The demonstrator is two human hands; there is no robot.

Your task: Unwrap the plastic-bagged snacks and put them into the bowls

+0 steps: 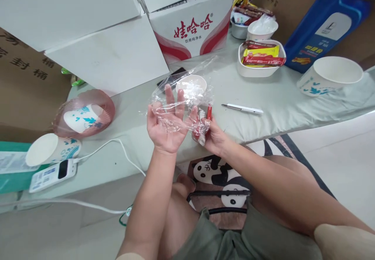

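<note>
My left hand [168,129] is palm up with its fingers spread, and a thin clear plastic bag [164,105] stretches over them. Whether the fingers are inside the bag or only behind the film is hard to tell. My right hand [215,137] is closed around small red-and-white wrapped pieces [202,125] and the gathered end of the plastic. A red stick-like end [209,112] pokes up above its fingers. Just beyond both hands, a white paper bowl [191,85] shows through the film, beside a dark flat object [174,76] partly covered by the bag.
A white pen [242,108] lies right of my hands. Behind it stand a tub of wrapped snack bars [261,59], a large paper bowl [331,76] and a blue bottle [325,24]. Leftward are a pink bowl [109,109], a power bank [52,175] with a cable, and white boxes [108,53].
</note>
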